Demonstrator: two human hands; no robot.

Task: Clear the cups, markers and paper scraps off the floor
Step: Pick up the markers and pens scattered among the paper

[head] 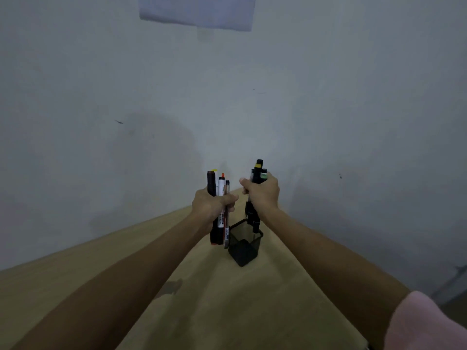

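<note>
- While both fists are gripping bundles of markers above the black mesh holder [244, 248], the marker part of the job is looking close to finished, as far as I can judge.
- The left hand [211, 204] is clamping its fingers [228, 199] round the left bundle of markers [219, 210], which is standing upright just to the left of the holder, with its lower ends hanging beside the rim.
- The right hand [261, 194] is wrapping its fingers round the right bundle of markers [255, 198], also upright, with its lower tips reaching down to the holder's far rim, seemingly about to go in.
- The holder is standing on the wooden tabletop [227, 311] near its far corner, and it is looking empty inside so far.
- Dropping both bundles into the holder is still to be done.
- No floor is showing in this view, so whether cups and paper scraps are still lying there cannot be told.
- Behind the holder a pale wall [101, 97] is rising, with a sheet of paper [197, 11] hanging high above.
</note>
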